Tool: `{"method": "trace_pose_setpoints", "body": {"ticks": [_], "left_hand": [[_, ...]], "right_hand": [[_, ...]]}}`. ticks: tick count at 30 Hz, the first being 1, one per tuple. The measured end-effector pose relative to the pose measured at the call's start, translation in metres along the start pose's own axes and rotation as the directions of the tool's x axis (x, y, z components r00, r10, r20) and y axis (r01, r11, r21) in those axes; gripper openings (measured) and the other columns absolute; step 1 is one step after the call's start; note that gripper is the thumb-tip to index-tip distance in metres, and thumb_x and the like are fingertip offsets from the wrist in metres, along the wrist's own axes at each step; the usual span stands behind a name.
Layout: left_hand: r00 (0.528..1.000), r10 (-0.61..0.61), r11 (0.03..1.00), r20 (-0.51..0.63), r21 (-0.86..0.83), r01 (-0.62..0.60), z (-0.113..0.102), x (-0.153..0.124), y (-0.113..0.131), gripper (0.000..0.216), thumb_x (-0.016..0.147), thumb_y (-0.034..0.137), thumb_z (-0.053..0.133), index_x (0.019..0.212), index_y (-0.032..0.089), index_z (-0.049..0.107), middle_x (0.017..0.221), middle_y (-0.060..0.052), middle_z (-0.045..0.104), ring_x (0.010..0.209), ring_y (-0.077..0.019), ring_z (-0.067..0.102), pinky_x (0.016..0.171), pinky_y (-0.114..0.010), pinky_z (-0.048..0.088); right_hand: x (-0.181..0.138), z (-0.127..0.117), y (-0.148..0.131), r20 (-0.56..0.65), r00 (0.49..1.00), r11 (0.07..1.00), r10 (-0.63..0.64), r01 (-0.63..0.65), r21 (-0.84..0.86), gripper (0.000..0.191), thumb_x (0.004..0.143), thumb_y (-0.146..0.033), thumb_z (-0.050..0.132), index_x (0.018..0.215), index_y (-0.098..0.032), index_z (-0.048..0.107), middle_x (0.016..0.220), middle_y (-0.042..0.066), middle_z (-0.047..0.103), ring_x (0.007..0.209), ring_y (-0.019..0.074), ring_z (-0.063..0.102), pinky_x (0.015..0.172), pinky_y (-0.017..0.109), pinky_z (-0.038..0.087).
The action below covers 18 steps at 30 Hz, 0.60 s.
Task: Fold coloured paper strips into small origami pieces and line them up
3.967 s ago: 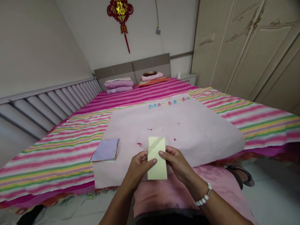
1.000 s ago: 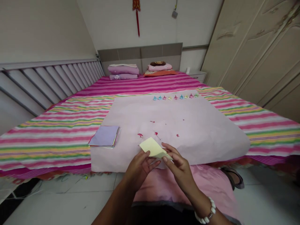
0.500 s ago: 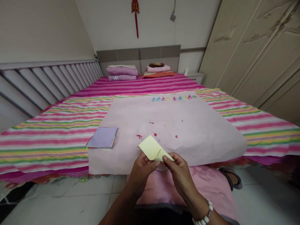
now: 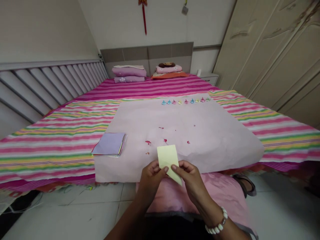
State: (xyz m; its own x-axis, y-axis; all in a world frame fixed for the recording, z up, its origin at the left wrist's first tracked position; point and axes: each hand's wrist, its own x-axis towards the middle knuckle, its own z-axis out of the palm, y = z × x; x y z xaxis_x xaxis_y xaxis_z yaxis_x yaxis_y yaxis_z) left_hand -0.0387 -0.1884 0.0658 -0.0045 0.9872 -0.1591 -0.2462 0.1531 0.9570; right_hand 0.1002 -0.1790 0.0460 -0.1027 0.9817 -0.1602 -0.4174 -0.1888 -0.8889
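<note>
Between both hands, above the near edge of the large pale sheet [image 4: 212, 133], I hold a partly folded piece of yellow paper [image 4: 168, 155]. It has a squared top and a pointed lower end. My left hand [image 4: 151, 178] pinches its left side, thumb on the front face. My right hand [image 4: 189, 176], with a white bead bracelet on the wrist, pinches the right side the same way. The fingers behind the paper are partly hidden. To the left lies a stack of coloured square paper [image 4: 109, 144], purple on top.
Several small folded paper pieces [image 4: 186, 101] in blue, pink, yellow and green stand in a row at the sheet's far edge. Red scraps [image 4: 148, 143] lie scattered on the sheet. Striped bedding [image 4: 57, 133] surrounds it. A pink cloth [image 4: 220, 196] covers my lap.
The yellow paper has turned in my hands, from slanting with its point to the right to nearly upright with its point downward. Both hands stay on it. The view has tilted slightly down.
</note>
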Motion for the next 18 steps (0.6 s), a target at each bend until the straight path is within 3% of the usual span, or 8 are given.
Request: {"method": "trace_pose_setpoints", "body": {"ticks": [7,11,13,16,18], "left_hand": [[0.984,0.103,0.995,-0.142,0.012,-0.102,-0.005,0.006,-0.002,0.03,0.059,0.022,0.08,0.075,0.017,0.055,0.066,0.002,0.067,0.063,-0.0118,0.062,0.062,-0.022,0.05],[0.982,0.175,0.983,-0.072,0.067,-0.17,-0.008,0.005,-0.004,0.028,0.065,0.02,0.076,0.068,0.019,0.049,0.065,0.004,0.062,0.061,-0.0096,0.058,0.059,-0.02,0.048],[0.982,0.189,0.975,-0.024,0.119,-0.185,-0.008,0.003,-0.005,0.019,0.068,0.02,0.074,0.079,0.018,0.059,0.068,0.002,0.062,0.063,-0.0099,0.057,0.061,-0.021,0.048],[0.985,0.175,0.973,-0.002,0.154,-0.173,-0.008,0.001,-0.006,0.034,0.069,0.021,0.073,0.102,0.017,0.065,0.081,-0.001,0.066,0.071,-0.012,0.059,0.067,-0.024,0.049],[0.988,0.155,0.979,-0.014,0.138,-0.151,-0.007,0.0,-0.007,0.037,0.067,0.022,0.074,0.103,0.017,0.067,0.082,-0.002,0.067,0.072,-0.0129,0.06,0.068,-0.025,0.05]], "right_hand": [[0.002,-0.003,0.002,0.086,0.996,1.0,-0.014,0.012,0.013,0.019,0.063,-0.03,0.082,0.07,-0.017,0.071,0.069,0.002,0.071,0.066,0.0161,0.061,0.066,0.027,0.046],[0.002,-0.004,-0.002,0.133,0.99,0.999,-0.042,0.037,0.035,0.022,0.066,-0.029,0.081,0.084,-0.019,0.074,0.082,0.004,0.075,0.077,0.0193,0.065,0.075,0.031,0.048],[0.002,-0.005,-0.005,0.142,0.988,0.998,-0.051,0.046,0.036,0.023,0.067,-0.029,0.08,0.087,-0.02,0.074,0.084,0.004,0.075,0.077,0.02,0.065,0.076,0.032,0.048],[0.001,-0.006,-0.008,0.145,0.987,0.997,-0.065,0.058,0.05,0.026,0.069,-0.029,0.078,0.094,-0.021,0.074,0.086,0.004,0.075,0.076,0.0203,0.066,0.076,0.033,0.049],[0.001,-0.006,-0.008,0.138,0.987,0.995,-0.083,0.075,0.06,0.025,0.07,-0.029,0.077,0.094,-0.021,0.074,0.085,0.004,0.075,0.076,0.0202,0.065,0.076,0.034,0.049]]}}
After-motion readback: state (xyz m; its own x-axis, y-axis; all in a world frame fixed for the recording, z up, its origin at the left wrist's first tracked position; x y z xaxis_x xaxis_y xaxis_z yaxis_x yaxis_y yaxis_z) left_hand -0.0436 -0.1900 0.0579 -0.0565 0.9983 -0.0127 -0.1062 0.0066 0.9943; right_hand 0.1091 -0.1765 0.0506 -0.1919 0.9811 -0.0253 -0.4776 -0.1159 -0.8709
